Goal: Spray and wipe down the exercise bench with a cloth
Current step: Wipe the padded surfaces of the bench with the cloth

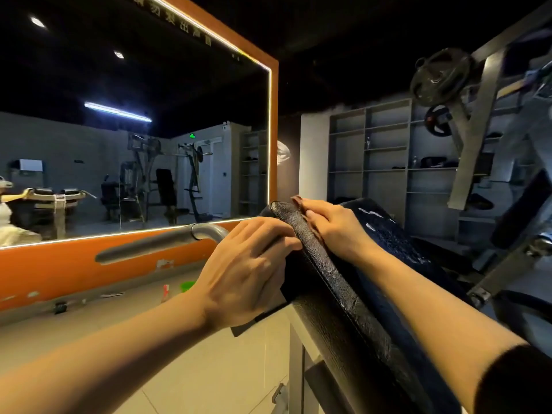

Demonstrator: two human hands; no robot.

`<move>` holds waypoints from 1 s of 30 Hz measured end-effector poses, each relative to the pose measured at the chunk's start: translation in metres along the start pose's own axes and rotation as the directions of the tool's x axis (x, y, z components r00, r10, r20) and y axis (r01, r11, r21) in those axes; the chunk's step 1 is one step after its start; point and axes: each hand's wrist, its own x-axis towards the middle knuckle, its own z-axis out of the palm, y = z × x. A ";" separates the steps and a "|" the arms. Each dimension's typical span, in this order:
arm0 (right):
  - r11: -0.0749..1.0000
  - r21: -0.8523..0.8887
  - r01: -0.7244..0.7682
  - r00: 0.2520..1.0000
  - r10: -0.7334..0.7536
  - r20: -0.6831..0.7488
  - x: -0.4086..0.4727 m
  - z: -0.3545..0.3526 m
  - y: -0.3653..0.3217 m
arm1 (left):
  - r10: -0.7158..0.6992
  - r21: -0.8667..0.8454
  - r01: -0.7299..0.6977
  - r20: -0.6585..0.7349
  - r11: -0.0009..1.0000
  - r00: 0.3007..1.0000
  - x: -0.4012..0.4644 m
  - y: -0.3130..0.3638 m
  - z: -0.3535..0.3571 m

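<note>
I am leaning over the exercise bench, whose black padded backrest is slanting up and away from me, its cracked edge seam running from bottom right up to the top corner near the mirror. My left hand is pressing a dark cloth against the left side face of the pad, fingers curled over the edge so that the cloth is being held between my palm and the padding; a corner of the cloth is hanging out below my wrist. My right hand is lying flat on the top surface near the upper end of the pad, fingers stretched out straight and together, holding nothing, just resting on the vinyl. The pad surface beyond that hand is glistening with wet droplets. A curved metal handle is sticking out just behind my left hand. A large mirror in an orange frame is filling the wall to my left, and grey shelving is standing further back.
</note>
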 end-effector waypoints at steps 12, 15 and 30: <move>0.974 -0.085 -0.209 0.978 0.206 -0.045 -0.004 -0.008 0.042 | 0.048 0.074 -0.062 0.177 0.995 0.983 0.001 0.000 -0.004; 0.996 -0.019 -0.083 0.995 0.082 -0.063 -0.017 0.002 0.023 | 0.043 0.057 -0.054 0.181 0.997 0.982 0.001 0.000 -0.004; 0.987 0.124 0.099 0.994 -0.103 0.028 -0.066 0.004 -0.007 | 0.082 0.041 -0.087 0.107 0.995 0.991 -0.002 0.001 -0.001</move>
